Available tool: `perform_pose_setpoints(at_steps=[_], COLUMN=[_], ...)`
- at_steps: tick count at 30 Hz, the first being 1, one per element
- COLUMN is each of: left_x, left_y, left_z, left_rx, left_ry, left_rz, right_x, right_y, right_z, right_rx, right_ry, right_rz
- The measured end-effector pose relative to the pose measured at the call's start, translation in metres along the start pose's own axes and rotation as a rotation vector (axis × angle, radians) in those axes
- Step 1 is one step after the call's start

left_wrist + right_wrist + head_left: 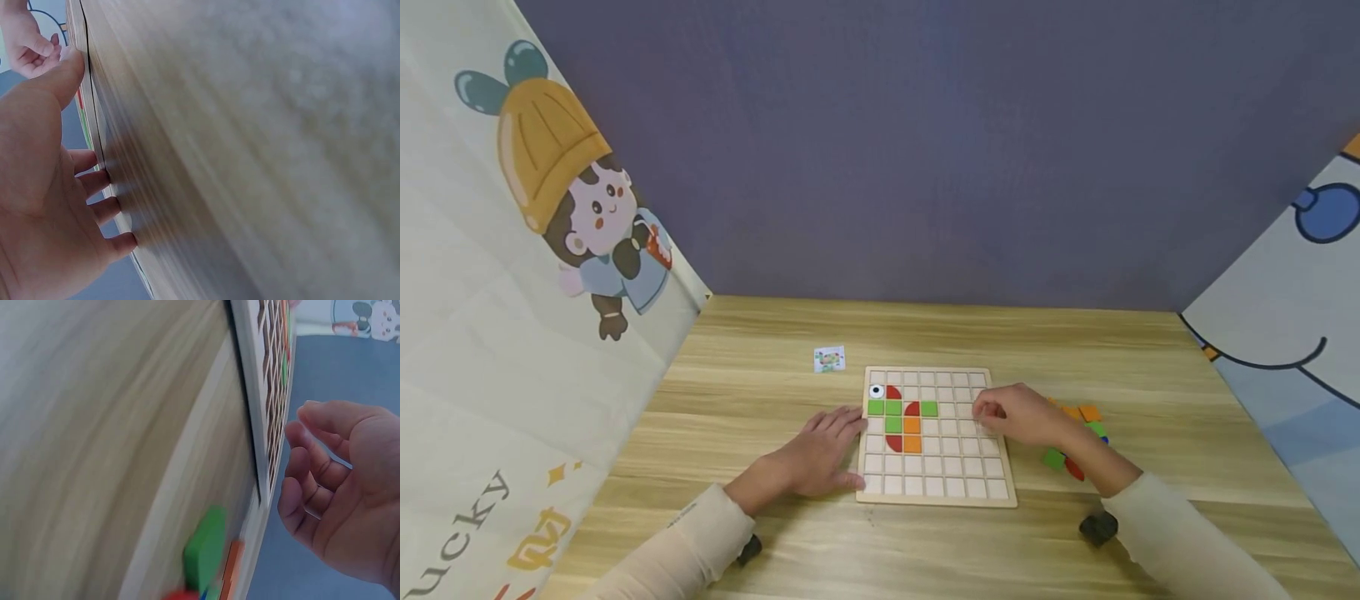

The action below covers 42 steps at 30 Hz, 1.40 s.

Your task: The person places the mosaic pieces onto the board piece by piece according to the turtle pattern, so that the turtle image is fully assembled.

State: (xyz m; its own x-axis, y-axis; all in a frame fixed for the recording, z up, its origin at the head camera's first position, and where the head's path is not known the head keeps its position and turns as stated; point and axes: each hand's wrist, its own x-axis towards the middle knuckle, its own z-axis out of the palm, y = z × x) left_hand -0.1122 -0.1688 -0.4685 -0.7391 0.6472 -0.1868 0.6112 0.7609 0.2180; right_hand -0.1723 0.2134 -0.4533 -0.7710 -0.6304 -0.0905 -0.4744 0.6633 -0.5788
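Note:
A wooden grid board (pixel 958 488) lies on the table; its left part bears a round eye piece (pixel 876 391), several green squares (pixel 892 424), orange squares (pixel 912 444) and red rounded pieces (pixel 893 443). My left hand (pixel 820 454) rests at the board's left edge, fingers spread and fingertips touching it; the left wrist view shows the palm (pixel 44 187). Above the board's right side is my right hand (pixel 1018 414), its fingers curled. In the right wrist view this hand (pixel 350 487) has thumb and index tips close together, with no piece visible between them.
Loose orange (pixel 1090 413), green (pixel 1054 459) and red pieces (pixel 1075 468) lie right of the board, partly under my right forearm. A small picture card (pixel 829 359) lies behind the board to the left. A dark wall stands behind the table (pixel 760 333).

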Motion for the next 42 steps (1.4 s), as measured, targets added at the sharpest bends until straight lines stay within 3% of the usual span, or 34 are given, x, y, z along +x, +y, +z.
perform_pose_setpoints(at_steps=[7,19,28,34,42], left_x=[0.0,0.0,0.001,0.001,0.001], left_y=[0.0,-0.001,-0.001,0.0,-0.001], left_z=[0.0,0.0,0.0,0.0,0.001], left_rx=[-0.002,-0.013,-0.006,-0.005,-0.014], left_ry=[0.0,-0.004,-0.006,-0.007,-0.002], left_rz=[0.002,0.005,-0.002,-0.003,0.003], right_x=[-0.019,-0.039,-0.056,-0.066,-0.074], right_y=[0.019,0.034,0.049,0.054,0.058], right_z=[-0.013,-0.03,-0.038,-0.041,-0.045], right_rx=[-0.021,-0.046,-0.148,-0.192,-0.216], right_ry=[0.037,0.051,0.068,0.051,-0.003], right_rz=[0.049,0.12,0.175,0.174,0.237])
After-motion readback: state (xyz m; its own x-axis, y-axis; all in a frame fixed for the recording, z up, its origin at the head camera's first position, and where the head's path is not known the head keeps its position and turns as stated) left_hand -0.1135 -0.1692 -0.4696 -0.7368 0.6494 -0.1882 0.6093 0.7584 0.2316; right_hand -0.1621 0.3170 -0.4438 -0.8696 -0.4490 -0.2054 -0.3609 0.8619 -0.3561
